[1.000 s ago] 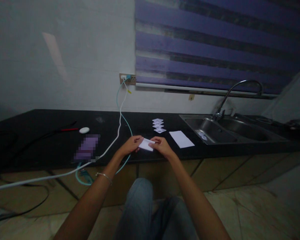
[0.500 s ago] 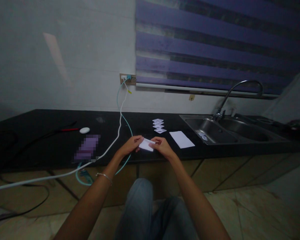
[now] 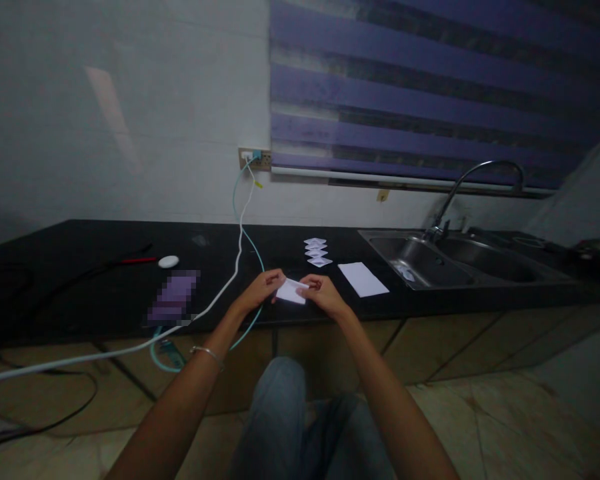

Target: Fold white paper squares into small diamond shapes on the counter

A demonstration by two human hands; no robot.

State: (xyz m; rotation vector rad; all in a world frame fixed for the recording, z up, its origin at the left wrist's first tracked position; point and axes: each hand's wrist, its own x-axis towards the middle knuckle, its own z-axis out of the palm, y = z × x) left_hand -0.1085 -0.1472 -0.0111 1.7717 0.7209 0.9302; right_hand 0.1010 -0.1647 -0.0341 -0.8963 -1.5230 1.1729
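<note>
A small white sheet of paper [image 3: 292,291], seemingly folded, is held up over the front of the black counter. My left hand [image 3: 263,289] pinches its left end, fingers closed. At its right end my right hand [image 3: 323,293] grips it, thumb on the near face. Just beyond, a column of several folded white paper pieces [image 3: 317,252] lies on the counter. To the right of my right hand rests a flat stack of white paper [image 3: 363,279].
A steel double sink [image 3: 430,270] with a curved faucet [image 3: 450,200] is set in the counter [image 3: 105,243] at right. White and teal cables [image 3: 225,287] cross at left, near a blurred purple item [image 3: 175,297] and a white oval object [image 3: 169,262].
Almost nothing differs; the whole view has shifted very slightly. Both hands keep hold of the white paper in the same place.
</note>
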